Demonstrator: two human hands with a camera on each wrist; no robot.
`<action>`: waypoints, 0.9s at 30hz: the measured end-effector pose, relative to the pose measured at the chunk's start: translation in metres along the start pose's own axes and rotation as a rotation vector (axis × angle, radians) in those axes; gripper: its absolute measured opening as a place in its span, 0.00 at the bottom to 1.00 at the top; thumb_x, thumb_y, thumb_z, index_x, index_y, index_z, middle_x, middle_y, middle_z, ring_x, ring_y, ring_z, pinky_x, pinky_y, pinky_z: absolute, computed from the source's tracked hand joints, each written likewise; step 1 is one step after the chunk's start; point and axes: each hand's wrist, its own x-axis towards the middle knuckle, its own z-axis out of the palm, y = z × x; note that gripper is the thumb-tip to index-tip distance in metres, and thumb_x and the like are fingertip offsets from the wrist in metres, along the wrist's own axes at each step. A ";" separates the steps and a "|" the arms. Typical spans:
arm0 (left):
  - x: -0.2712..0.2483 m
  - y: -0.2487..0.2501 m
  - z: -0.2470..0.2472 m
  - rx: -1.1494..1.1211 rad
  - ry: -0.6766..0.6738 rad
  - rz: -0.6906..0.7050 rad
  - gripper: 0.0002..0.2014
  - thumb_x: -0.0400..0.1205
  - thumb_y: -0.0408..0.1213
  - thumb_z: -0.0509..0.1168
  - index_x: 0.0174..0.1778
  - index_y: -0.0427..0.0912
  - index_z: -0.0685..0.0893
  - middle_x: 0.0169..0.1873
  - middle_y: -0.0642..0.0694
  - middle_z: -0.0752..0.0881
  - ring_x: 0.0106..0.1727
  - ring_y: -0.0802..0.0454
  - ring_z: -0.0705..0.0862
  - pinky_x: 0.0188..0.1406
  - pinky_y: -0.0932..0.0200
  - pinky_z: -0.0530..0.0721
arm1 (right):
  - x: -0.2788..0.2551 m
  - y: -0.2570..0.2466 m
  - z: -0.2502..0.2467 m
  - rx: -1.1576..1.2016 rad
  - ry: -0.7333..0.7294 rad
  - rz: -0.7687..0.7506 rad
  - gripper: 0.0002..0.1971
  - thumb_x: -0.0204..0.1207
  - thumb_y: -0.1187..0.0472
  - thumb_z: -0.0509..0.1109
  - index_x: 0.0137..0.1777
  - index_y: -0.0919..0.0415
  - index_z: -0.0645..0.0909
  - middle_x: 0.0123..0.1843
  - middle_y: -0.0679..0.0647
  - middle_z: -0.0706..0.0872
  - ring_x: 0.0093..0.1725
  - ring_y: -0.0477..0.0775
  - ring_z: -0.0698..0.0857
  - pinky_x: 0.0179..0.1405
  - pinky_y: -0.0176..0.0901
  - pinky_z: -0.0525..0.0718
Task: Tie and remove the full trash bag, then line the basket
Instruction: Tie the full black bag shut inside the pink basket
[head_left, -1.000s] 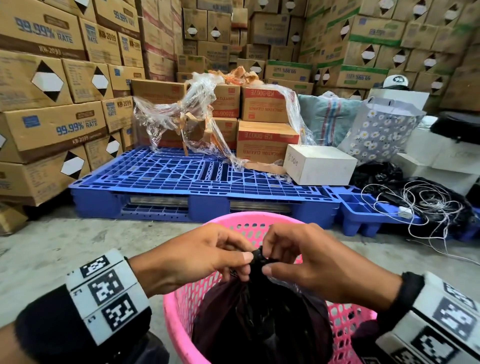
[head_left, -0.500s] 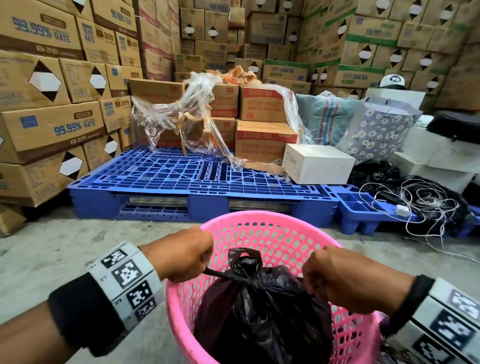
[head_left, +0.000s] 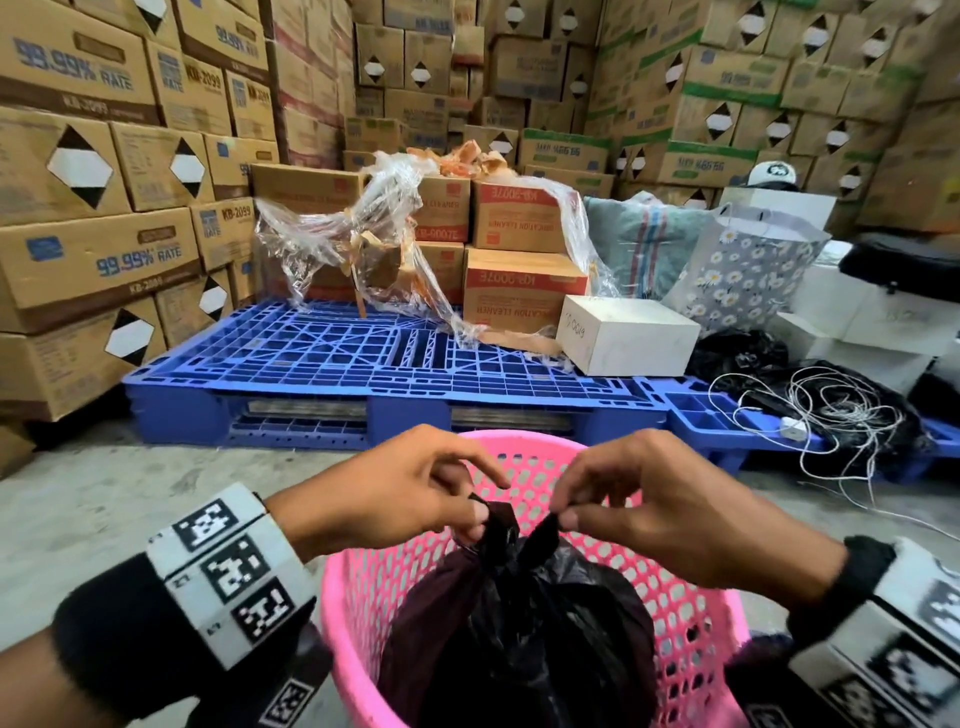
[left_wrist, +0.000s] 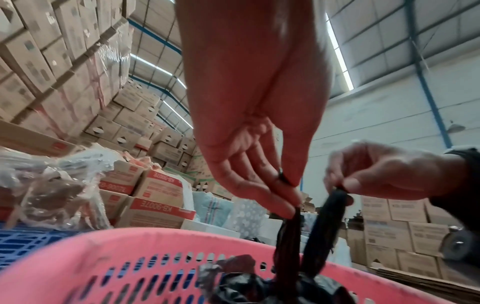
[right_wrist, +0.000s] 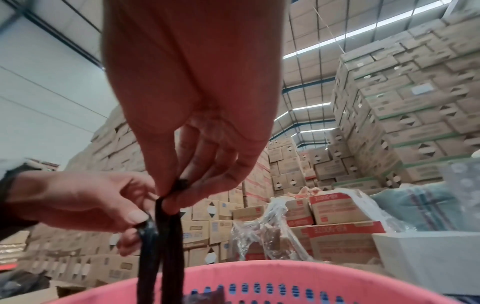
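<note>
A full black trash bag (head_left: 524, 623) sits inside the pink perforated basket (head_left: 691, 613), its top gathered into two twisted tails. My left hand (head_left: 478, 519) pinches the left tail between thumb and fingertips. My right hand (head_left: 563, 514) pinches the right tail, a few centimetres away. Both tails stand up above the bag's knotted neck. The left wrist view shows the left hand (left_wrist: 293, 203) on one dark strand and the right hand (left_wrist: 340, 189) on the other, over the basket rim (left_wrist: 130, 246). In the right wrist view the right hand (right_wrist: 171, 197) and the left hand (right_wrist: 142, 224) each grip a strand.
A blue plastic pallet (head_left: 363, 364) lies just beyond the basket, carrying cartons, loose clear wrap and a white box (head_left: 628, 332). Stacked cardboard boxes (head_left: 93, 260) wall in the left and back. Tangled white wire (head_left: 831, 405) and a floral bag (head_left: 748, 270) lie right. Bare concrete floor is on the left.
Half a second ago my hands were pulled apart toward the basket's sides, drawing the tails tight. They have come back together over the bag, each holding a tail upright.
</note>
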 end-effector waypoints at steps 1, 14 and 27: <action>0.002 0.003 0.006 -0.024 -0.073 0.006 0.14 0.78 0.22 0.65 0.54 0.44 0.85 0.32 0.32 0.84 0.32 0.53 0.85 0.33 0.67 0.79 | 0.004 -0.004 0.004 0.023 0.012 -0.023 0.04 0.69 0.67 0.75 0.38 0.58 0.88 0.32 0.52 0.90 0.27 0.38 0.80 0.30 0.27 0.75; 0.016 0.007 -0.003 0.330 -0.093 -0.022 0.07 0.77 0.27 0.69 0.46 0.41 0.90 0.34 0.44 0.92 0.36 0.56 0.89 0.38 0.69 0.83 | -0.010 0.053 -0.030 -0.310 -0.286 0.365 0.35 0.72 0.41 0.68 0.77 0.41 0.59 0.74 0.42 0.73 0.71 0.44 0.73 0.65 0.33 0.72; 0.014 0.034 -0.008 0.240 -0.075 -0.360 0.07 0.68 0.38 0.69 0.39 0.52 0.90 0.31 0.51 0.91 0.37 0.51 0.89 0.42 0.52 0.84 | -0.092 0.100 0.012 -0.327 -0.351 0.311 0.44 0.73 0.27 0.37 0.81 0.56 0.49 0.83 0.61 0.50 0.82 0.54 0.42 0.80 0.44 0.44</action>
